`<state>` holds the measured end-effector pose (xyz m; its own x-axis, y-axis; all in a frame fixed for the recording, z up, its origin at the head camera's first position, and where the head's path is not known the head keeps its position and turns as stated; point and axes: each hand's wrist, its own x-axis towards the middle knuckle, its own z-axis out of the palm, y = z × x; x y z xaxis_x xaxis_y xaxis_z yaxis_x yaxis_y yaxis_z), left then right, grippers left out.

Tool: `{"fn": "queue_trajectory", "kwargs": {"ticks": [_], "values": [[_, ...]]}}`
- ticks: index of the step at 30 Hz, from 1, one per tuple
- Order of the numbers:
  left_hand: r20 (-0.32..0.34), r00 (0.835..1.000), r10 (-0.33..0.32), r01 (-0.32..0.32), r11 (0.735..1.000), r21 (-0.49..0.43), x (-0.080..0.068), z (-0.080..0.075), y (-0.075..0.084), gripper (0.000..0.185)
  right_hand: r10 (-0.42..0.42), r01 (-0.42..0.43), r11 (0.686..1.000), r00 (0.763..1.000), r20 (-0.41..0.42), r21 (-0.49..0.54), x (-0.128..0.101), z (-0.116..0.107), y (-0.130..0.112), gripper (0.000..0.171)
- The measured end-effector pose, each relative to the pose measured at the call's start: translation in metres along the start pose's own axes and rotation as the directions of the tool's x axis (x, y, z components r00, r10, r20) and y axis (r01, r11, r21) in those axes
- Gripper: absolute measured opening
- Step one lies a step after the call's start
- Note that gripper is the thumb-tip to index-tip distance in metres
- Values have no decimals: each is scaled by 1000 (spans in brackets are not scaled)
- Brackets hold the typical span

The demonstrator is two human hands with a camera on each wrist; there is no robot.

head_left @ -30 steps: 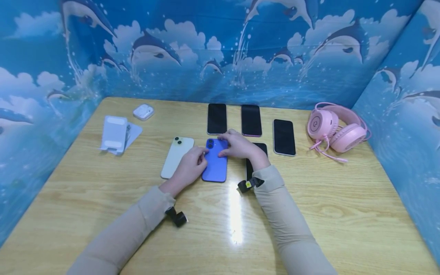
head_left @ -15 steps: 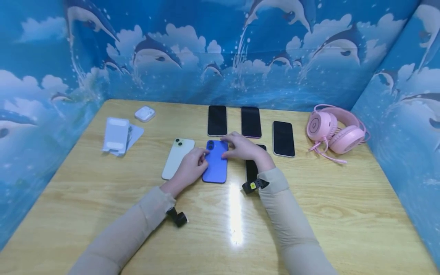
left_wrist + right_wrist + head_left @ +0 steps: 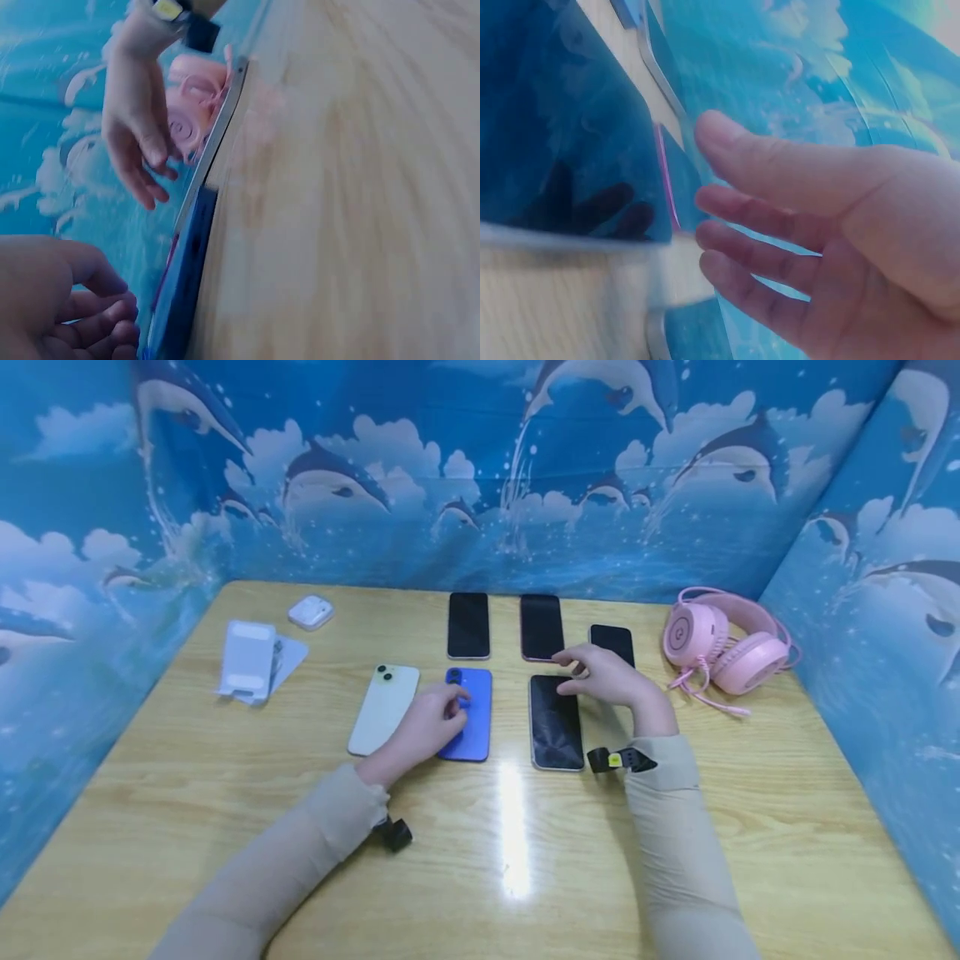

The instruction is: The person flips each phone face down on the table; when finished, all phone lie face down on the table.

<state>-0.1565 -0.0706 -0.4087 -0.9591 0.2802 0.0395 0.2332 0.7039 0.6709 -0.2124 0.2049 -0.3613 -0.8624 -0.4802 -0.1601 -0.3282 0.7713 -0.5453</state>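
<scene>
The left hand [image 3: 423,727] rests curled fingers on the flat blue smartphone [image 3: 468,714], lying back-up on the pale wooden table [image 3: 750,827] between the cream smartphone [image 3: 384,708] and the black-screened smartphone [image 3: 556,722] — best steadied with light, flat pressure. The right hand [image 3: 609,678] hovers relaxed, grasping nothing — lower it squarely
</scene>
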Motion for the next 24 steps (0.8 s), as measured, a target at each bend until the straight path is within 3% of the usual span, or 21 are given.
{"fn": "queue_trajectory", "kwargs": {"ticks": [7, 12, 18, 24], "values": [[84, 983, 163, -156, 984, -83, 1, 31, 40, 33, 57, -57, 998, 998, 35, 2, -5, -4, 9, 47], [171, 966, 192, -171, 977, -126, 1, 49, 55, 40, 66, -67, 998, 995, 68, 9, -3, -1, 15, 50], [160, 972, 170, -145, 976, -162, 2, 59, 53, 46, 44, -42, 999, 996, 72, -25, -1, 1, 17, 51], [127, 968, 216, -207, 975, -84, 1, 65, 46, 50, 41, -37, 998, 996, 74, -60, -3, 0, 19, 50]]}}
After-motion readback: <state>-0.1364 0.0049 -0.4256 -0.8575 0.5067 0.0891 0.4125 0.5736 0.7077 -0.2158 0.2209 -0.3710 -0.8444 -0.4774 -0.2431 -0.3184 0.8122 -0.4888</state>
